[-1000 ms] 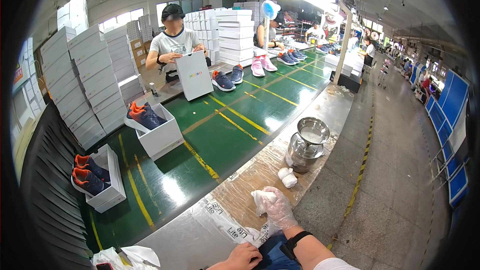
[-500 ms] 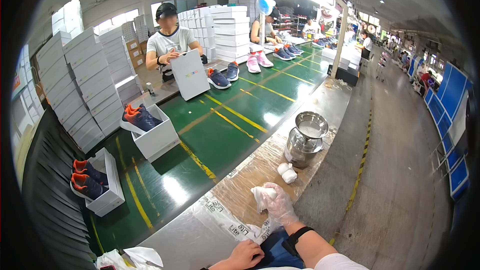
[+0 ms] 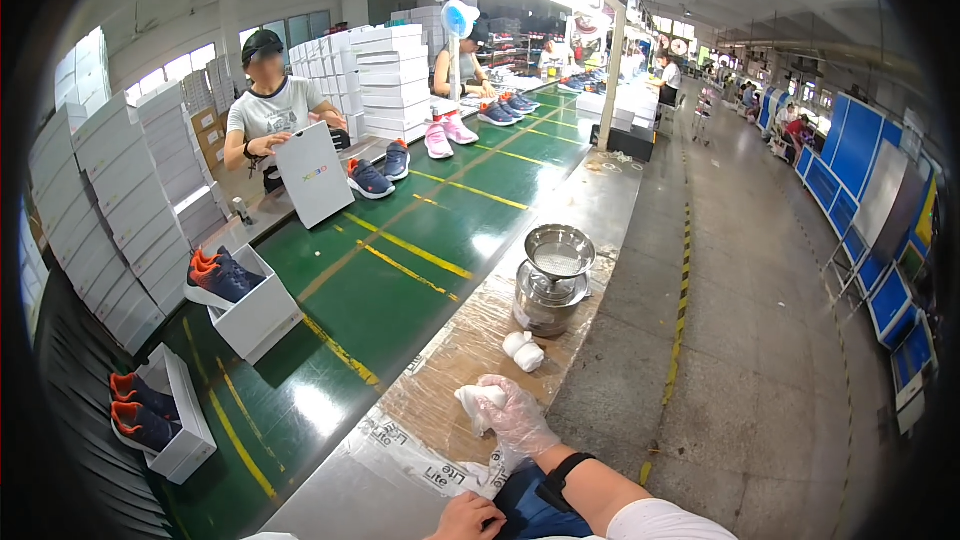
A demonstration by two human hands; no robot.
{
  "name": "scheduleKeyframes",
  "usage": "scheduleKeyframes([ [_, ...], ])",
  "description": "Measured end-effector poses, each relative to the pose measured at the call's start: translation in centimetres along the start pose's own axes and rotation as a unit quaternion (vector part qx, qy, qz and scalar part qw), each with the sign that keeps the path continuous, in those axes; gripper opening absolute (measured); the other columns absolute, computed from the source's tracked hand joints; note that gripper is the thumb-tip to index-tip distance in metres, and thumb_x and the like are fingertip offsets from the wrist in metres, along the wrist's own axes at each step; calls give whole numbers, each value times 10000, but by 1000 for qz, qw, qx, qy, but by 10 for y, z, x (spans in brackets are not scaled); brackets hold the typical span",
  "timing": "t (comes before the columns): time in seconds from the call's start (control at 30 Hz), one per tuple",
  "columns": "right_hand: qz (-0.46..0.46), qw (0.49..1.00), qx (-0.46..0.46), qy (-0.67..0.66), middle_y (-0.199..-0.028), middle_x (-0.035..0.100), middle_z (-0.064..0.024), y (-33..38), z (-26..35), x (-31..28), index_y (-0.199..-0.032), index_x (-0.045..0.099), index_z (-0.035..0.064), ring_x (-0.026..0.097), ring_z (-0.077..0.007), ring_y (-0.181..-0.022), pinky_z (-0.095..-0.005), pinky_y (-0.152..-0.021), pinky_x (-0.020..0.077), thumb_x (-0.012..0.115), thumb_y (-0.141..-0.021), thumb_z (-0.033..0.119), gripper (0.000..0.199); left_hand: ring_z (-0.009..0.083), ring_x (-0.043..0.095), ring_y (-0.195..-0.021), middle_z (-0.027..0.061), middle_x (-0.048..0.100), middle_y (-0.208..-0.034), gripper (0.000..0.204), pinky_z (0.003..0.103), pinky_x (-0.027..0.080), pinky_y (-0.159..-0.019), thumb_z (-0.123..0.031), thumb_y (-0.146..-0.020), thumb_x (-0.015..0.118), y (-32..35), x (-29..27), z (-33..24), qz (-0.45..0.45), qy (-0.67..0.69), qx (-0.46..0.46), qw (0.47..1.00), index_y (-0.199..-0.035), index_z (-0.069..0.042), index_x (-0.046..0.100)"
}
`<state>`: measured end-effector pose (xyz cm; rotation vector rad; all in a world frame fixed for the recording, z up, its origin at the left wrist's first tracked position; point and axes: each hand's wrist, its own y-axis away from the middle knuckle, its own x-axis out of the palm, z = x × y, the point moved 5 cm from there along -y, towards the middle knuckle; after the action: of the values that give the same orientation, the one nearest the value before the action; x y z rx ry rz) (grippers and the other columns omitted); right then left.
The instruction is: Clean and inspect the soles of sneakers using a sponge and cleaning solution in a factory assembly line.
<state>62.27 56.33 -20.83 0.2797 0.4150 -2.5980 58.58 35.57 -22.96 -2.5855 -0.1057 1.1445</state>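
My right hand [image 3: 515, 422], in a clear plastic glove, is closed on a white cloth wad [image 3: 477, 400] over the film-covered bench [image 3: 440, 390]. Just beyond it lies another white bundle [image 3: 523, 351], wrapped or rolled. A shiny metal dispenser can [image 3: 550, 310] with a wide dish on top stands behind that bundle. My left hand [image 3: 468, 518] is bare and low at the bottom edge, its fingers curled beside dark blue fabric [image 3: 535, 505]. Whatever those fingers might hold is hidden.
A green conveyor [image 3: 350, 320] with yellow lines runs along my left, bearing open white boxes [image 3: 255, 315] with navy-orange shoes [image 3: 222, 275]. Across it a person [image 3: 275, 105] holds a white box lid [image 3: 315, 175]. Stacked boxes [image 3: 90, 210] rise at the left; an aisle [image 3: 730, 340] lies right.
The view has swung right, so the scene sits further left. My right hand still holds the white cloth wad beside the bundle. The person opposite has shifted a hand on the lid.
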Motion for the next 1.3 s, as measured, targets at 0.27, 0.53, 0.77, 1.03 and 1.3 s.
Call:
scheduleKeyframes([
  [0.27,6,1000,6,19,-1024,668,-124,-7,5,-7,-1100,602,60,645,-234,-944,-325,-835,498,665,-846,188,291,307,568,-768,84,631,-774,27,409,467,-700,-127,-691,684,-11,-3,-3,-6,-3,-2,1000,-715,-114,682],
  [0.53,7,1000,6,-5,-1029,666,-130,-13,-2,-8,-1091,602,66,646,-252,-952,-340,-841,498,674,-841,215,300,308,571,-777,96,626,-775,47,409,470,-701,-139,-717,689,-16,-8,1,-6,39,-13,999,-736,-97,681],
  [0.77,13,1000,13,4,-1039,665,-129,-18,-6,-11,-1095,603,75,645,-246,-959,-341,-844,496,671,-841,219,300,310,573,-773,111,604,-758,65,403,463,-699,-150,-740,696,-22,-7,7,8,91,-48,995,-763,-90,683],
  [1.03,9,1000,18,-5,-1033,668,-132,-24,-5,-16,-1097,605,79,649,-259,-960,-347,-849,496,672,-837,232,309,305,574,-773,103,605,-752,54,404,466,-700,-147,-731,697,-29,-3,9,-13,84,-45,995,-754,-100,683],
  [1.3,2,1000,9,16,-1037,666,-138,-27,-11,-18,-1100,606,82,645,-273,-967,-355,-851,494,675,-839,252,319,293,573,-751,93,600,-740,53,393,467,-679,-150,-726,706,-34,-2,9,-16,83,-56,995,-741,-106,681],
])
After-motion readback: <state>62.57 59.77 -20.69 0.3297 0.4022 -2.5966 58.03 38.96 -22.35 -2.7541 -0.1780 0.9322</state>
